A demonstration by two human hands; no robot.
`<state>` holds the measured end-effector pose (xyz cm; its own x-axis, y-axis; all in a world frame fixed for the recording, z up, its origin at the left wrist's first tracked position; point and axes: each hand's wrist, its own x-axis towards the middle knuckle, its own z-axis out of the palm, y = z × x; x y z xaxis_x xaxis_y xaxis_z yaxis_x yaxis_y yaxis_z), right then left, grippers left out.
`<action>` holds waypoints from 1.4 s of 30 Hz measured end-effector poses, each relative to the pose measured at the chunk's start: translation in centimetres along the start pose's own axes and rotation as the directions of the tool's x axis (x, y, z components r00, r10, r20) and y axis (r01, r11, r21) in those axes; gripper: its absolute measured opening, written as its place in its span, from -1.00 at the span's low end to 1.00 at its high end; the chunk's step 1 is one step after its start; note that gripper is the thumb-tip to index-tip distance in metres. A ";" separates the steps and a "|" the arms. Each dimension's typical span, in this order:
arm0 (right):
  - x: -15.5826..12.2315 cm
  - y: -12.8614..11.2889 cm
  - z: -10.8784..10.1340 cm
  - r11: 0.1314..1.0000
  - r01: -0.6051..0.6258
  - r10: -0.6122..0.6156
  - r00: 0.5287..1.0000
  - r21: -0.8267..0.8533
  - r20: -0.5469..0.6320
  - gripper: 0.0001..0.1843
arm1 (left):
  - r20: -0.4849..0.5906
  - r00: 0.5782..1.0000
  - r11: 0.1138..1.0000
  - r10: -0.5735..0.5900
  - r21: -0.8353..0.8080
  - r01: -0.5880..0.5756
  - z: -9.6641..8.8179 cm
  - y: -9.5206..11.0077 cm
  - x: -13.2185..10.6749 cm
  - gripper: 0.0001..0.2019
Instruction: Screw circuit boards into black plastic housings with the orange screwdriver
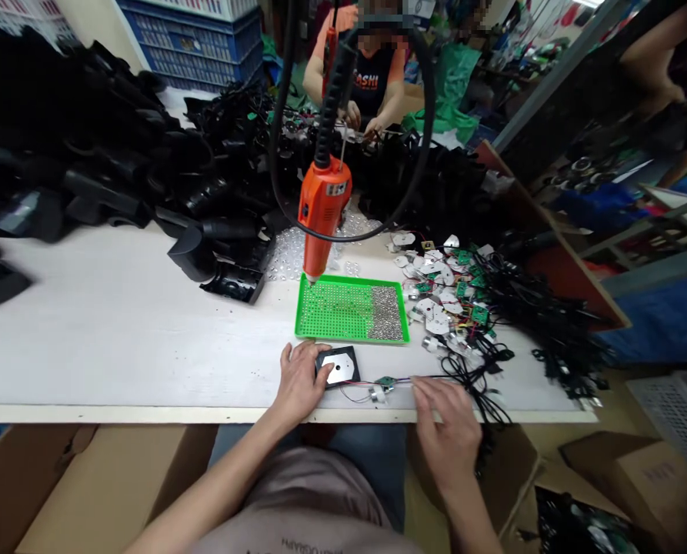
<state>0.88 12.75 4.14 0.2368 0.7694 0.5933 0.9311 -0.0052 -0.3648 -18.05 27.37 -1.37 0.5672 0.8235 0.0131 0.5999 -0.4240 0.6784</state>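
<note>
My left hand [301, 378] is closed around the left side of a small black square fixture [355, 374]. Its thumb presses on a silvery metal plate [343, 368] with a dark central hole, lying on the fixture. Thin wires run from the plate to a small green circuit board [385, 382] and a silver motor-like part [378, 395], both resting on the table near its front edge. To the right, my right hand [448, 423] pinches the wire beside the board between thumb and fingertips. A green perforated tray [300, 312] with many tiny metal screws [386, 312] lies beyond the fixture.
An orange electric screwdriver [323, 208] hangs over the tray with its looping black cable. Black plastic housings [233, 269] are heaped left and behind. Wired plates and boards [441, 288] and black cords [528, 308] lie right. Across the table, a person [371, 85] handles parts.
</note>
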 end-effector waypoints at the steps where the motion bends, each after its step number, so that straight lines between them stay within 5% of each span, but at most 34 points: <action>1: -0.5 0.7 -1.1 0.999 -0.043 0.044 0.999 -0.025 0.007 -0.84 | -0.007 1.000 1.000 -0.005 0.002 0.005 0.1 -0.1 0.0 -0.74; 5: -3.3 0.6 -1.6 0.989 -0.096 0.114 0.980 -0.113 0.166 -0.87 | -0.010 1.000 1.000 -0.007 0.004 0.007 0.3 -0.4 0.0 -0.71; 12: -4.0 -2.4 4.4 0.932 -0.036 0.142 0.951 -0.360 0.273 -0.65 | -0.044 0.999 0.999 0.029 0.025 -0.028 0.5 -0.8 0.2 -0.70; 17: -2.9 -1.6 3.0 0.899 0.014 0.179 0.900 -0.438 0.397 -0.93 | -0.031 0.999 0.999 0.039 0.013 -0.038 0.6 -0.5 0.1 -0.72; 22: -0.3 -1.5 0.1 0.986 -0.039 0.113 0.873 -0.164 0.473 -0.78 | -0.031 0.999 0.999 0.040 0.007 -0.040 0.4 -0.1 -0.2 -0.74; 26: 3.1 -0.7 0.9 0.978 -0.098 0.012 0.907 0.184 0.421 -0.82 | -0.052 0.998 0.999 0.034 0.012 -0.033 0.3 0.1 -0.2 -0.74; 29: 5.0 0.0 2.5 0.933 -0.130 -0.073 0.843 0.334 0.532 -0.68 | -0.076 0.997 1.000 0.015 -0.014 -0.016 0.3 0.1 -0.1 -0.74; 32: 6.1 0.0 3.8 0.937 -0.153 -0.101 0.744 0.315 0.661 -0.63 | -0.080 0.997 0.999 -0.002 -0.044 -0.002 0.2 0.1 0.0 -0.77; 42: 7.9 -2.2 4.8 0.899 0.403 -0.392 0.570 0.170 0.722 -0.59 | -0.104 0.994 1.000 0.019 -0.019 -0.021 0.4 0.3 -0.3 -0.78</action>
<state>-0.63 21.94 6.16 -0.4303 0.9019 -0.0372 0.8856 0.4138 -0.2110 -17.75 26.83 -1.47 0.5169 0.8499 0.1024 0.5767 -0.4342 0.6921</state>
